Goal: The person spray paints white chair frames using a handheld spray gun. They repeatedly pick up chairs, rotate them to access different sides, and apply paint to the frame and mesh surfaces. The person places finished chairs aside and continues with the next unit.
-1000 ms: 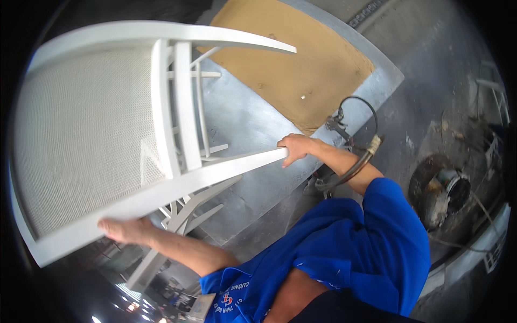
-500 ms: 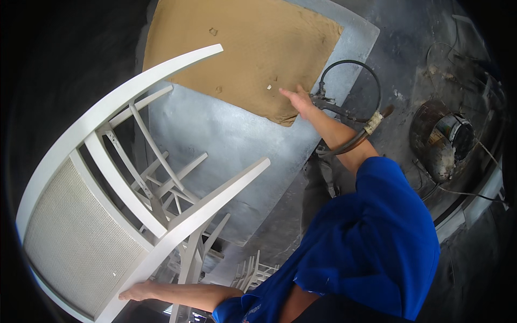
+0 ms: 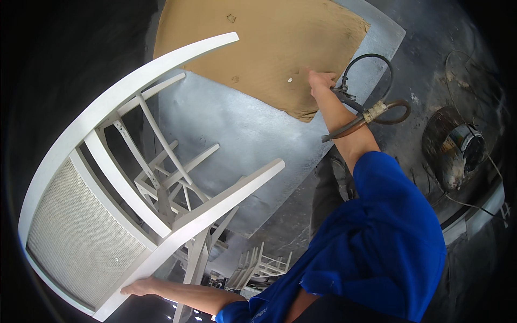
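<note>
A white wooden chair (image 3: 219,211) with a woven panel (image 3: 89,220) in its backrest fills the left side, tilted. My left hand (image 3: 141,286) is closed on the lower edge of the backrest frame. Over the brown cardboard sheet (image 3: 269,32) reaches my right hand (image 3: 321,82), fingers partly stretched out, with nothing visible in them. Just right of that hand is what looks like a spray gun (image 3: 347,98) with a dark hose (image 3: 389,75). A taped, thicker hose (image 3: 372,112) crosses in front of my right forearm.
Beneath the cardboard lies a pale grey board (image 3: 237,129). A paint-stained container (image 3: 452,145) stands on the dark floor at right, with thin cords around it. More white chairs (image 3: 258,269) stand beyond my left arm. A small white scrap (image 3: 290,80) lies on the cardboard.
My right hand has moved forward relative to the cardboard, and its fingers point differently. My left hand keeps its hold on the chair. The whole view has shifted slightly.
</note>
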The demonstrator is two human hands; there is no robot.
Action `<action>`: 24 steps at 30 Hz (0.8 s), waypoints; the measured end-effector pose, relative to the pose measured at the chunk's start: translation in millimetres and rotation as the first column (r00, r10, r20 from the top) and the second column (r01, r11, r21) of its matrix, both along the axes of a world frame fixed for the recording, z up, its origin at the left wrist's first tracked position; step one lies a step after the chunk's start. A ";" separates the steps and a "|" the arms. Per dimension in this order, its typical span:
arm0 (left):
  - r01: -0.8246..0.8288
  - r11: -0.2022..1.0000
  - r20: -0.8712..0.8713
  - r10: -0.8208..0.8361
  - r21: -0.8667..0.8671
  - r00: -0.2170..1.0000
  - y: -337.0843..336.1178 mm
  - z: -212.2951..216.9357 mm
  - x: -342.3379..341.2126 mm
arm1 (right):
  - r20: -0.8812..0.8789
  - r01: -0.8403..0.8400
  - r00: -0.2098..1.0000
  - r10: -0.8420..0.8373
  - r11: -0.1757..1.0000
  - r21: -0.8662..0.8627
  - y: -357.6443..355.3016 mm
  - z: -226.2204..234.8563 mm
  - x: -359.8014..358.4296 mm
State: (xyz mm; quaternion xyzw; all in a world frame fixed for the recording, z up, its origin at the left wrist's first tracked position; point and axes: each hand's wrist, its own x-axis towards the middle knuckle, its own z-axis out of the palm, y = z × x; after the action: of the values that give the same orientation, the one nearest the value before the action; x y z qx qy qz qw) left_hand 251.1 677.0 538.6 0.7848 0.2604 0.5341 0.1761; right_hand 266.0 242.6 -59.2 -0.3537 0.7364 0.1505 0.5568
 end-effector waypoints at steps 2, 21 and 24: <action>0.020 1.000 -0.012 -0.021 -0.004 1.000 -1.2 0.0 -0.4 | 0.005 0.045 0.999 -0.046 0.998 0.048 -6.5 -1.2 -5.0; 0.025 0.999 -0.096 -0.028 -0.030 0.995 4.4 9.4 1.1 | -0.175 0.018 0.984 -0.029 0.998 -0.062 -4.6 -45.7 13.4; 0.015 0.997 -0.037 -0.018 -0.075 0.999 -14.2 -0.4 1.9 | -0.061 0.117 0.990 -0.126 0.984 -0.132 -3.8 -66.9 12.7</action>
State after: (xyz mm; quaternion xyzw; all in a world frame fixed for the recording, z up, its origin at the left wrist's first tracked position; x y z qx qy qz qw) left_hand 253.0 662.7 538.1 0.7897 0.2770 0.5077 0.2049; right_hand 278.7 238.8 -126.1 -0.3374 0.7837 0.0809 0.5152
